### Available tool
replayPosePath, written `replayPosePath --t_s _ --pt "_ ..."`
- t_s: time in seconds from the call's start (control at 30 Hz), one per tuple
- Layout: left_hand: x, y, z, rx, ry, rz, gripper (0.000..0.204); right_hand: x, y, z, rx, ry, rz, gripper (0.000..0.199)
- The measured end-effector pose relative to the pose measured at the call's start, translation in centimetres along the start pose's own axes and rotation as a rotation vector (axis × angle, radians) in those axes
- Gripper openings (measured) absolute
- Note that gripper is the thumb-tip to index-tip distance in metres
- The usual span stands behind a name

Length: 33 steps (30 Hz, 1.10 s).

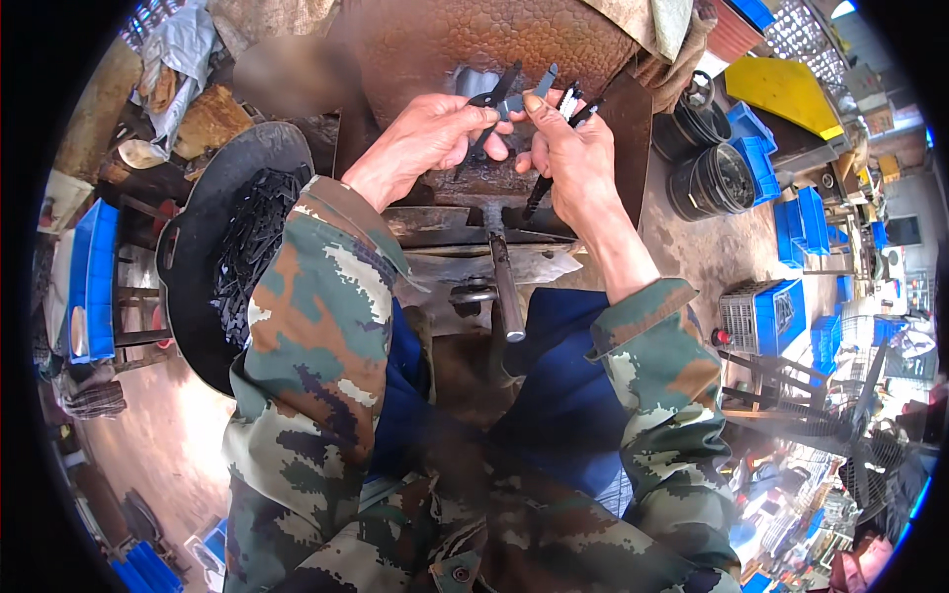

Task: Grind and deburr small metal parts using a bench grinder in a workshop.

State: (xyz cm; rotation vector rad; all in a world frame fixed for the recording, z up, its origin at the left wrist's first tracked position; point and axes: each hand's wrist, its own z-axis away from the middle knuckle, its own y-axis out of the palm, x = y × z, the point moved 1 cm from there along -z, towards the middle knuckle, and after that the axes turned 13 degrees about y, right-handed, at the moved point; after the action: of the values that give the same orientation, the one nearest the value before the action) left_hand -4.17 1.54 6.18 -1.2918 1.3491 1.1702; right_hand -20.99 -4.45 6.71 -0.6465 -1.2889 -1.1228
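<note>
Both my hands are raised in front of me over the worn brown metal block. My left hand (425, 138) is closed, pinching a black flat metal piece (491, 96) with a pointed end between thumb and fingers. Close beside it, my right hand (573, 148) is closed too, its thumb pressed on a grey flat metal piece (546, 83) that meets the black one. A long dark rod-like tool (537, 198) also runs through the right hand, with a white part near the fingers. Its kind I cannot make out. Fingers hide where the two flat pieces meet.
At my left stands a big black pan (188, 267) holding many thin dark metal pieces (259, 242). A metal bar (506, 287) juts toward me below my hands. Black buckets (710, 183) and blue crates (776, 314) stand at the right, with a fan (870, 445) farther down.
</note>
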Motion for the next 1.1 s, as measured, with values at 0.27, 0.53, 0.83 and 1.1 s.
replayPosePath --t_s 0.27,0.53,0.83,1.1 --pt "2.8 -3.8 -1.1 -0.169 -0.03 -0.153 0.031 0.0 -0.6 0.2 -0.061 0.004 0.062 0.024" --pt "7.4 -5.4 -1.8 0.058 -0.136 -0.596 0.028 0.1 -1.4 0.4 0.011 0.08 -0.04 0.024" --pt "7.4 -5.3 -1.2 0.248 0.061 -0.717 0.029 0.6 -2.4 0.9 0.03 0.142 -0.26 0.022" --pt "6.9 -4.4 -1.5 0.255 -0.03 -0.651 0.032 0.7 -2.1 1.0 -0.03 0.206 -0.344 0.025"
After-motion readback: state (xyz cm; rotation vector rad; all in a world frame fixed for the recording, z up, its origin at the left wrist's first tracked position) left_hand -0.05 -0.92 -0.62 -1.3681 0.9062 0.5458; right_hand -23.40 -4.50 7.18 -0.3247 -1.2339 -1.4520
